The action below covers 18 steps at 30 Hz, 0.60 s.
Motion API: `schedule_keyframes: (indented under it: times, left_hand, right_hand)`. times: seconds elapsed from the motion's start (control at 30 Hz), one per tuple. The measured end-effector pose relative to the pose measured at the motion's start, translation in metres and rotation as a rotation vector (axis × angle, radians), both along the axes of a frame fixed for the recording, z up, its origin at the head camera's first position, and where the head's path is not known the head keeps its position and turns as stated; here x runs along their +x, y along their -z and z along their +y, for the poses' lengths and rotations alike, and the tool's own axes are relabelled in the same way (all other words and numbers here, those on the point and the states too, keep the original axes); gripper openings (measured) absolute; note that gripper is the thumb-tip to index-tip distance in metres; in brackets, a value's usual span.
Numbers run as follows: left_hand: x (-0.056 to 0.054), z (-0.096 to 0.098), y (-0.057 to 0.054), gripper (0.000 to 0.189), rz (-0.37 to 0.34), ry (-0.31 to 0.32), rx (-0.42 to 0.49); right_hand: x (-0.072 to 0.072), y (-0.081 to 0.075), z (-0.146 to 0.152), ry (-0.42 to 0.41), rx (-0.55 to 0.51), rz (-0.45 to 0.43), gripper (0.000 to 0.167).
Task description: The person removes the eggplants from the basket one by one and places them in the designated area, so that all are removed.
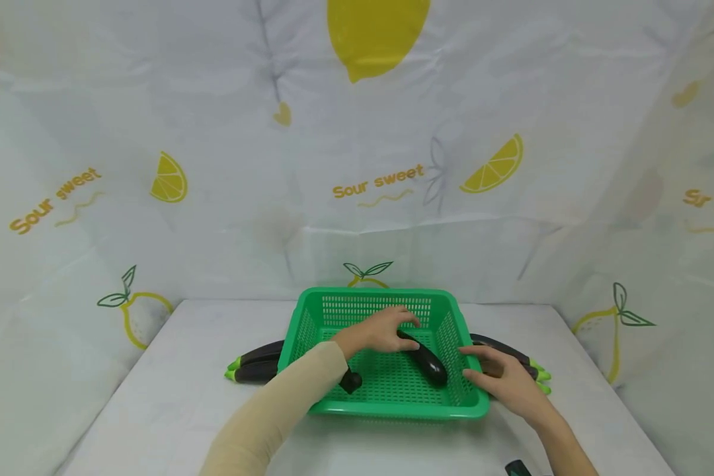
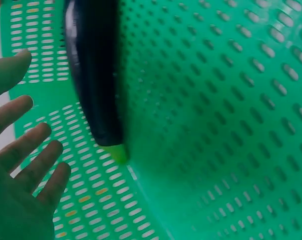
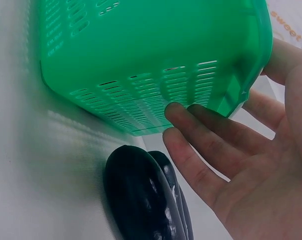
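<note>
A green plastic basket point(image 1: 393, 411) with slotted walls stands on the white table. One dark, glossy eggplant point(image 1: 430, 365) lies inside it, its green end showing in the left wrist view. My left hand point(image 1: 383, 328) reaches over the basket beside that eggplant; the left wrist view shows spread fingers point(image 2: 28, 165) with a gap to the eggplant point(image 2: 96, 75). At the basket's right side is my right hand point(image 1: 506, 383). Its loosely extended fingers point(image 3: 205, 142) lie along the outer wall of the basket point(image 3: 155, 55), with the thumb side near the rim.
Left of the basket lie two eggplants point(image 1: 258, 371) with bright green ends. More eggplants point(image 1: 506, 347) lie to its right, partly behind my right hand; in the right wrist view eggplants point(image 3: 141, 195) sit just below the fingers. A lemon-print sheet point(image 1: 244, 231) hangs behind the table.
</note>
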<state>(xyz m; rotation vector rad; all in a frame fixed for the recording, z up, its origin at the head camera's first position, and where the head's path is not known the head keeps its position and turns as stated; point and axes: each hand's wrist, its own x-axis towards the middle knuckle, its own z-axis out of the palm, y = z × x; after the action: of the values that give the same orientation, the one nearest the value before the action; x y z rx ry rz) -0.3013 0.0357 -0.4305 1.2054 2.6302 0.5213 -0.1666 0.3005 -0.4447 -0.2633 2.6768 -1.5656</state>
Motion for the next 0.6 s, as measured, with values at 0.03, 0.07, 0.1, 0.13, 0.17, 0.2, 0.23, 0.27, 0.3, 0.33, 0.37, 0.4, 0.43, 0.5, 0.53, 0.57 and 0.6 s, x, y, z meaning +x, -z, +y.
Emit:
schedule_keyframes:
  times: [0.03, 0.07, 0.1, 0.13, 0.17, 0.2, 0.23, 0.27, 0.3, 0.33, 0.37, 0.4, 0.43, 0.5, 0.53, 0.57, 0.6]
  left_hand:
    - [0.0, 0.001, 0.003, 0.051, -0.011, 0.001, -0.013]
    - [0.0, 0.001, 0.005, 0.052, -0.028, -0.001, -0.023]
    - [0.0, 0.002, 0.007, 0.053, -0.045, -0.001, -0.031]
    - [0.0, 0.003, 0.009, 0.054, -0.058, 0.002, -0.038]
    - [0.0, 0.004, 0.01, 0.055, -0.065, 0.008, -0.044]
    - [0.0, 0.005, 0.011, 0.055, -0.068, 0.013, -0.051]
    - [0.0, 0.006, 0.012, 0.056, -0.066, 0.019, -0.06]
    - [0.0, 0.007, 0.013, 0.056, -0.062, 0.024, -0.068]
    - [0.0, 0.008, 0.013, 0.056, -0.051, 0.031, -0.083]
    - [0.0, 0.009, 0.014, 0.057, -0.042, 0.037, -0.096]
    - [0.001, 0.01, 0.015, 0.057, -0.035, 0.039, -0.11]
    - [0.001, 0.011, 0.015, 0.057, -0.027, 0.04, -0.123]
    - [0.002, 0.012, 0.016, 0.056, -0.021, 0.04, -0.136]
    - [0.003, 0.013, 0.017, 0.052, -0.022, 0.033, -0.148]
    - [0.003, 0.013, 0.018, 0.05, -0.025, 0.027, -0.148]
    - [0.004, 0.013, 0.018, 0.047, -0.025, 0.022, -0.148]
    - [0.004, 0.013, 0.019, 0.044, -0.028, 0.018, -0.144]
  right_hand:
    - [0.0, 0.0, 0.0, 0.0, -0.002, -0.001, 0.048]
    - [0.0, 0.0, 0.0, -0.001, -0.003, 0.001, 0.048]
    - [0.0, 0.0, 0.0, -0.001, -0.003, 0.004, 0.048]
    - [0.0, 0.0, 0.0, -0.002, -0.003, 0.006, 0.048]
    - [0.0, 0.0, 0.001, -0.003, -0.001, 0.01, 0.047]
    - [0.0, 0.0, 0.001, -0.004, -0.001, 0.013, 0.047]
    - [0.0, 0.0, 0.001, -0.005, 0.0, 0.016, 0.047]
    - [0.0, 0.0, 0.001, -0.006, -0.002, 0.017, 0.047]
    - [0.0, 0.0, 0.001, -0.006, -0.003, 0.016, 0.047]
    - [0.0, 0.0, 0.001, -0.007, -0.006, 0.012, 0.047]
    - [0.0, 0.0, 0.001, -0.008, -0.011, 0.007, 0.047]
    - [0.0, 0.0, 0.001, -0.008, -0.014, 0.002, 0.048]
    - [0.0, -0.001, 0.001, -0.009, -0.016, -0.003, 0.048]
    - [0.001, -0.001, 0.001, -0.01, -0.017, -0.01, 0.049]
    - [0.001, -0.001, 0.001, -0.01, -0.017, -0.012, 0.049]
    - [0.001, -0.001, 0.001, -0.009, -0.015, -0.012, 0.048]
    - [0.001, -0.001, 0.001, -0.009, -0.012, -0.01, 0.048]
